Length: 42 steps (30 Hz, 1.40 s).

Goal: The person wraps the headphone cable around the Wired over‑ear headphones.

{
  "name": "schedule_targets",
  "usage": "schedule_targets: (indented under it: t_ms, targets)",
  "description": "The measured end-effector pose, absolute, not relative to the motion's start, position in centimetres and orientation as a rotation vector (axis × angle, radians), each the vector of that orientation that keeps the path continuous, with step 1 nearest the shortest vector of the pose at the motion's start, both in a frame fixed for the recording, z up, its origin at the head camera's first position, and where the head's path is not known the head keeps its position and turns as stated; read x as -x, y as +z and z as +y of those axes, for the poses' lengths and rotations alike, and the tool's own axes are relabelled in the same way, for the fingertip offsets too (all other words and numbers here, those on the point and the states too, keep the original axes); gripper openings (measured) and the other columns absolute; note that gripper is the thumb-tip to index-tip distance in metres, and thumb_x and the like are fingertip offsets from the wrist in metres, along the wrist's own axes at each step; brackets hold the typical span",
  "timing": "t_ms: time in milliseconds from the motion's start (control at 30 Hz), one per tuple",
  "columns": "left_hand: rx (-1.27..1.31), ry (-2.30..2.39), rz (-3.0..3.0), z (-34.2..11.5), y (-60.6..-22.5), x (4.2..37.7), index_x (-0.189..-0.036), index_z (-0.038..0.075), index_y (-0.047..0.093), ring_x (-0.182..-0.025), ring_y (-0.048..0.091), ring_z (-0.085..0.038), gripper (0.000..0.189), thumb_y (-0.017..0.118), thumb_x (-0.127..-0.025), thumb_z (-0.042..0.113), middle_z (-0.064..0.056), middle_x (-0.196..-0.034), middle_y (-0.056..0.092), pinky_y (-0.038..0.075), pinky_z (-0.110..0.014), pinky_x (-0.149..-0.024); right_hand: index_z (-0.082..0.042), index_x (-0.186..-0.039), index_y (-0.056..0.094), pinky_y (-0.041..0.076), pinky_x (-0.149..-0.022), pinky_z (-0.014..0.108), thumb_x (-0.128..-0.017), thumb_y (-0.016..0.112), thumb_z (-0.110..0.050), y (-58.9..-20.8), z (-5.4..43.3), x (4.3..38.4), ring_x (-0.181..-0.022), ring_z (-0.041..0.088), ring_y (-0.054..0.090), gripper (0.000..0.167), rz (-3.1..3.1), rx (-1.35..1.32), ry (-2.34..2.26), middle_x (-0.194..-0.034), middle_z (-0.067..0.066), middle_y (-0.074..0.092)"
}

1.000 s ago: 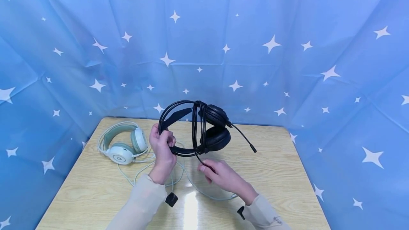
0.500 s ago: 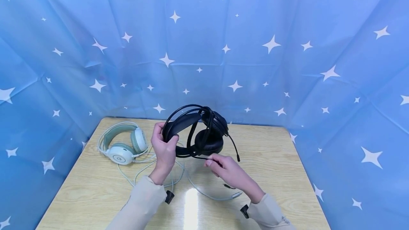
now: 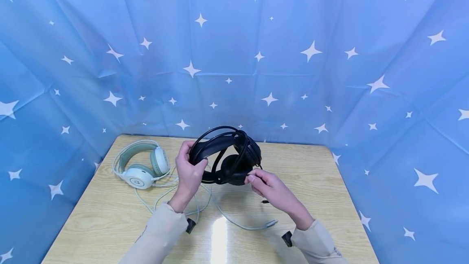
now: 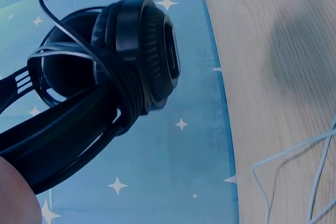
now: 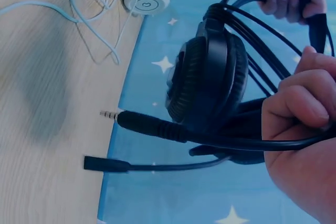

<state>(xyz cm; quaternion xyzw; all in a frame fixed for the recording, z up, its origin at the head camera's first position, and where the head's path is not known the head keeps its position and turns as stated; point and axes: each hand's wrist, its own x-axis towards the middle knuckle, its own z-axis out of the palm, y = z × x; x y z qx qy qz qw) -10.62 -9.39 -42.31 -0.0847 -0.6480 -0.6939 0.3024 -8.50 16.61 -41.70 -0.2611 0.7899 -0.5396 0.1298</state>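
A black headset [image 3: 236, 168] with a boom microphone [image 5: 157, 167] is held above the table. My left hand [image 3: 190, 174] grips its headband [image 3: 212, 146], thumb on the near side. Black cable [image 4: 118, 80] is wound around the headband and an ear cup. My right hand [image 3: 271, 188] pinches the loose length of this cable near the lower ear cup. In the right wrist view, the cable's end with its audio plug [image 5: 152, 125] sticks out past the curled fingers [image 5: 307, 100].
White and pale green headphones [image 3: 141, 166] lie on the wooden table [image 3: 110, 223] at the left. Their pale cable [image 3: 238, 225] loops across the table beneath my hands, its plug [image 3: 271, 223] near my right forearm. A blue star-patterned curtain [image 3: 234, 52] hangs behind and at both sides.
The black headset has come lower and tilted, its microphone swinging out of sight behind my right hand in the head view. My right hand has moved right and up with the cable.
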Motion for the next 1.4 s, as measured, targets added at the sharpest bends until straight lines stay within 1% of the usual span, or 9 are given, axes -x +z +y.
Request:
schedule_targets:
  t_ms: [133, 200, 333, 467, 567, 667, 900, 1100, 1400]
  targets:
    - [0.258, -1.788, -1.799, -9.7, -42.4, 10.7, -0.100, -0.008, 0.060, -0.070, 0.056, -0.011, 0.035, 0.058, -0.065, -0.010, -0.004, -0.085, 0.064, 0.043, -0.019, -0.061, -0.007, -0.108, 0.066, 0.041, -0.057, 0.028, -0.111, 0.048, -0.020, -41.4, 17.1, 8.6, -0.057, 0.009, 0.037, 0.023, 2.303, 0.741, -1.596, -0.068, -0.005, 0.040]
    - [0.273, -1.761, -1.844, -9.8, -42.5, 10.8, -0.100, -0.006, 0.061, -0.069, 0.056, -0.011, 0.035, 0.060, -0.065, -0.009, -0.007, -0.083, 0.065, 0.042, -0.018, -0.061, -0.009, -0.106, 0.065, 0.046, -0.063, 0.028, -0.110, 0.048, -0.019, -41.2, 17.3, 8.7, -0.056, 0.011, 0.036, 0.020, 2.293, 0.762, -1.612, -0.069, -0.005, 0.039]
    - [0.301, -1.719, -1.922, -10.0, -42.6, 10.7, -0.100, -0.004, 0.062, -0.067, 0.055, -0.012, 0.035, 0.063, -0.065, -0.006, -0.009, -0.080, 0.064, 0.042, -0.018, -0.060, -0.003, -0.110, 0.065, 0.047, -0.070, 0.028, -0.110, 0.048, -0.014, -40.8, 17.5, 9.0, -0.060, 0.010, 0.039, 0.020, 2.289, 0.824, -1.608, -0.073, -0.004, 0.042]
    - [0.364, -1.662, -1.995, -10.3, -42.7, 10.7, -0.100, -0.002, 0.063, -0.068, 0.056, -0.013, 0.036, 0.065, -0.064, -0.002, -0.010, -0.081, 0.067, 0.042, -0.019, -0.062, -0.011, -0.104, 0.071, 0.041, -0.060, 0.025, -0.105, 0.060, -0.015, -40.4, 17.6, 9.2, -0.065, 0.006, 0.046, 0.012, 2.451, 0.865, -1.487, -0.077, -0.004, 0.054]
    - [0.425, -1.629, -2.044, -10.4, -42.9, 10.7, -0.100, 0.001, 0.064, -0.070, 0.058, -0.013, 0.037, 0.067, -0.063, -0.001, -0.010, -0.082, 0.070, 0.044, -0.020, -0.065, -0.021, -0.095, 0.075, 0.042, -0.058, 0.024, -0.098, 0.071, -0.018, -39.9, 17.9, 9.6, -0.063, 0.005, 0.048, 0.006, 2.603, 0.926, -1.360, -0.077, -0.010, 0.059]
    - [0.456, -1.644, -2.070, -10.5, -43.0, 10.8, -0.100, 0.002, 0.065, -0.071, 0.059, -0.013, 0.037, 0.068, -0.063, -0.002, -0.009, -0.083, 0.071, 0.045, -0.021, -0.066, -0.024, -0.094, 0.077, 0.044, -0.059, 0.024, -0.094, 0.076, -0.017, -39.4, 18.1, 9.9, -0.065, 0.004, 0.050, 0.008, 2.682, 0.989, -1.278, -0.078, -0.015, 0.059]
    - [0.423, -1.823, -2.115, -11.1, -42.9, 11.2, -0.101, 0.001, 0.064, -0.071, 0.055, -0.014, 0.034, 0.062, -0.068, -0.006, -0.006, -0.085, 0.065, 0.042, -0.025, -0.067, -0.015, -0.105, 0.077, 0.044, -0.061, 0.025, -0.094, 0.074, -0.010, -39.1, 18.6, 10.7, -0.072, 0.005, 0.050, 0.012, 2.841, 1.158, -1.161, -0.086, -0.013, 0.055]
    - [0.370, -1.971, -2.168, -11.9, -42.7, 11.4, -0.101, -0.001, 0.063, -0.069, 0.052, -0.016, 0.031, 0.060, -0.071, -0.004, -0.003, -0.082, 0.060, 0.041, -0.026, -0.068, -0.014, -0.107, 0.075, 0.045, -0.064, 0.028, -0.094, 0.073, -0.006, -39.2, 18.6, 11.7, -0.083, 0.008, 0.055, 0.015, 2.943, 1.191, -1.149, -0.098, -0.007, 0.059]
    - [0.442, -2.195, -2.069, -12.7, -43.1, 11.7, -0.100, -0.006, 0.059, -0.061, 0.045, -0.011, 0.032, 0.054, -0.069, -0.007, 0.005, -0.067, 0.048, 0.035, -0.023, -0.058, -0.012, -0.109, 0.077, 0.045, -0.066, 0.032, -0.094, 0.071, 0.000, -39.6, 18.7, 12.8, -0.084, 0.011, 0.052, 0.021, 2.987, 1.167, -1.157, -0.104, -0.003, 0.060]
